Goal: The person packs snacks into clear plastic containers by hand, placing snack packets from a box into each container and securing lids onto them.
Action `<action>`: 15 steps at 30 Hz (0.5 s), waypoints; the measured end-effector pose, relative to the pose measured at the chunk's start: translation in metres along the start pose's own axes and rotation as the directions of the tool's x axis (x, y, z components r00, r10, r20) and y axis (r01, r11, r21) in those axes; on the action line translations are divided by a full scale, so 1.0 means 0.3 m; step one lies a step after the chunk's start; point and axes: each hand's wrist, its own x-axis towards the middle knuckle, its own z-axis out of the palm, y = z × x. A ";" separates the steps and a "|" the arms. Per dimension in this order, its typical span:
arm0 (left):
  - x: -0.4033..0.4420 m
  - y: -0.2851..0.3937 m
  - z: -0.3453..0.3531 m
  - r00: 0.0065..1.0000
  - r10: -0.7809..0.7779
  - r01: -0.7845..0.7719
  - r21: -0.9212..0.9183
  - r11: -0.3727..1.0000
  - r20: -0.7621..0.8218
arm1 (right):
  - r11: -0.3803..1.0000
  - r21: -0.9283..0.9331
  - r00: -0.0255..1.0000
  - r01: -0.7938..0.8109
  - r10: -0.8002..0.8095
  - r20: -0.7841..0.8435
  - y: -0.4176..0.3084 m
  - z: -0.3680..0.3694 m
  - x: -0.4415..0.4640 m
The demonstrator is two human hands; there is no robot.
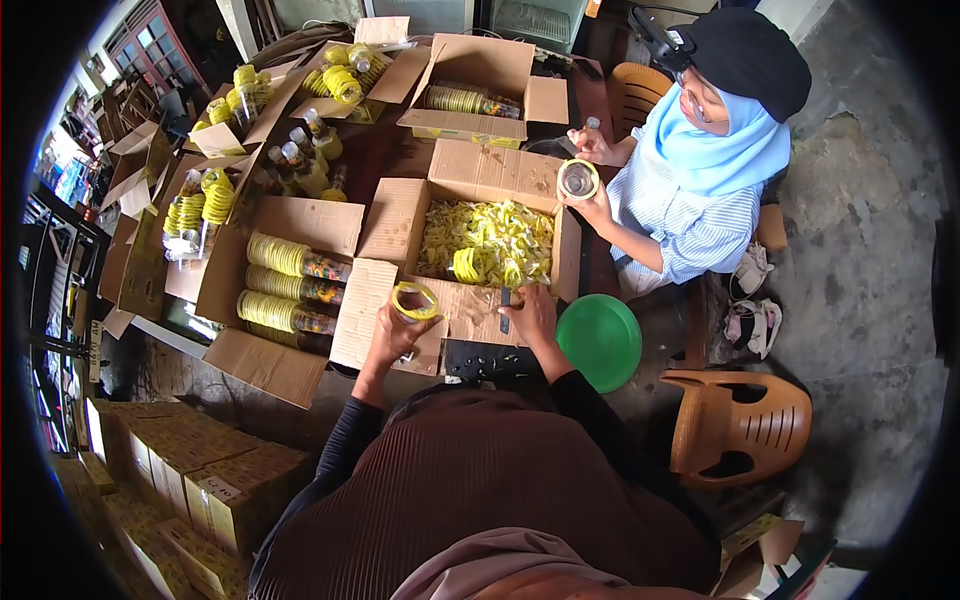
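Note:
My left hand (pixel 398 338) grips a round clear container with a yellow rim (pixel 415 301), above the front flap of the middle box. On the right, my right hand (pixel 532 318) is closed round a dark flat tool (pixel 505 311) at the box's front edge. Between and beyond my hands, the open cardboard box (pixel 480 172) holds a heap of yellow-and-white pieces (pixel 487 240). A few yellow rings (pixel 467 265) lie on the heap.
A co-worker (pixel 690 190) at the right holds another yellow-rimmed container (pixel 578 179). A green basin (pixel 599 343) and an orange chair (pixel 740 428) stand right. Boxes with stacked yellow-ringed containers (pixel 280 285) are left, bottles (pixel 300 165) behind.

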 end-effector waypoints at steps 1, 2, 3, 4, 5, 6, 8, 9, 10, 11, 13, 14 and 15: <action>0.011 0.005 -0.015 0.998 0.056 -0.055 0.023 0.998 -0.029 | 1.000 -0.007 1.000 -0.003 0.003 0.001 0.002 0.002 0.001; 0.018 0.012 -0.031 0.992 0.112 -0.110 0.047 0.993 -0.057 | 1.000 0.003 1.000 -0.020 0.020 -0.010 0.004 0.005 0.003; 0.026 0.008 -0.040 0.992 0.112 -0.109 0.042 0.993 -0.055 | 0.999 0.014 0.999 -0.038 0.038 -0.020 0.010 0.015 0.006; 0.033 0.001 -0.050 0.991 0.110 -0.109 0.027 0.994 -0.071 | 0.999 0.009 0.999 -0.041 0.041 -0.019 0.017 0.027 0.008; 0.039 -0.009 -0.057 0.990 0.109 -0.108 0.012 0.994 -0.087 | 0.994 0.057 0.995 -0.094 0.093 0.021 0.027 0.037 0.011; 0.045 -0.022 -0.061 0.990 0.110 -0.110 0.004 0.994 -0.083 | 0.984 0.101 0.988 -0.148 0.142 0.060 0.038 0.044 0.019; 0.044 -0.054 -0.067 0.997 0.057 -0.059 -0.038 0.998 -0.053 | 0.981 0.111 0.987 -0.157 0.153 0.041 0.055 0.062 0.020; 0.050 -0.069 -0.063 0.997 0.063 -0.066 -0.074 0.995 -0.046 | 0.979 0.128 0.987 -0.159 0.157 0.026 0.064 0.070 0.021; 0.049 -0.083 -0.054 0.997 0.059 -0.062 -0.083 0.995 -0.040 | 0.979 0.118 0.986 -0.166 0.164 0.027 0.073 0.078 0.020; 0.047 -0.095 -0.046 0.997 0.066 -0.070 -0.093 0.993 -0.045 | 0.975 0.133 0.984 -0.180 0.180 0.008 0.081 0.087 0.024; 0.045 -0.104 -0.038 0.996 0.074 -0.079 -0.102 0.992 -0.049 | 0.970 0.147 0.980 -0.195 0.199 -0.013 0.081 0.089 0.021; 0.045 -0.117 -0.033 0.995 0.091 -0.094 -0.097 0.991 -0.038 | 0.969 0.173 0.982 -0.174 0.184 -0.041 0.081 0.087 0.019; 0.051 -0.110 -0.029 0.993 0.111 -0.114 -0.092 0.989 -0.030 | 0.969 0.197 0.983 -0.150 0.167 -0.071 0.069 0.070 0.026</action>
